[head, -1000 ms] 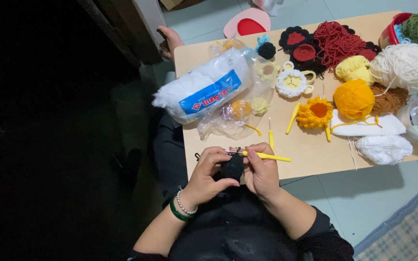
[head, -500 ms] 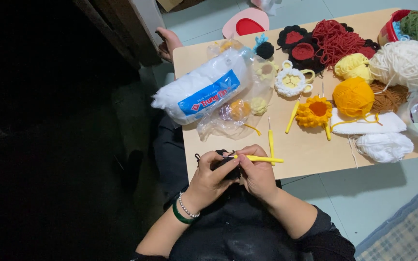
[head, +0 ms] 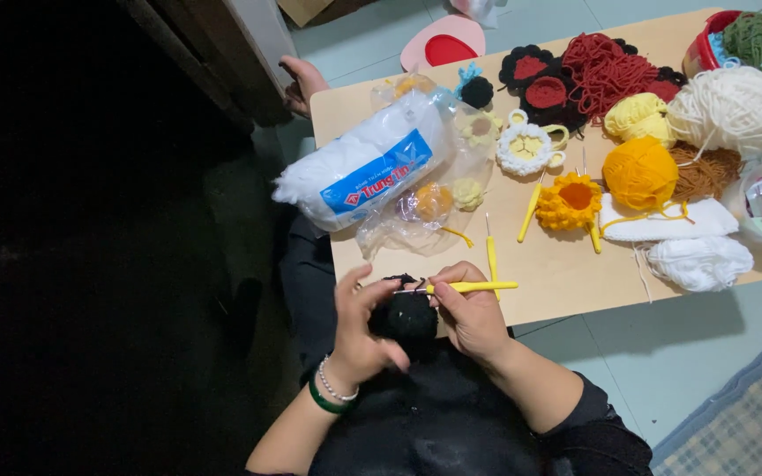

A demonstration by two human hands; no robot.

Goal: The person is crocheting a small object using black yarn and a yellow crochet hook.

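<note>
Left hand [head: 359,330], bead bracelet and green bangle at the wrist, fingers curled around a black crochet piece [head: 405,319] held just off the near edge of the desk [head: 557,273], above the lap. Right hand [head: 469,310] gripping a yellow-handled crochet hook [head: 467,286], laid level, its tip at the top of the black piece. On the desk just beyond: a second yellow hook [head: 490,256], then a clear plastic bag [head: 425,207] with small yellow and orange pieces inside, and a bag of white stuffing [head: 368,167] lying across the left end. Centre: a white and yellow crochet flower [head: 525,147], an orange and yellow crochet flower [head: 572,200] with another yellow hook [head: 530,210] beside it. Right: an orange yarn ball [head: 638,172] touching a folded white knit strip [head: 663,220], a loose white bundle [head: 698,262], brown yarn [head: 705,172], a pale yellow ball [head: 637,116], a large cream ball [head: 732,110]. Far edge: black and red crochet pieces [head: 540,84], tangled red yarn [head: 606,70].
</note>
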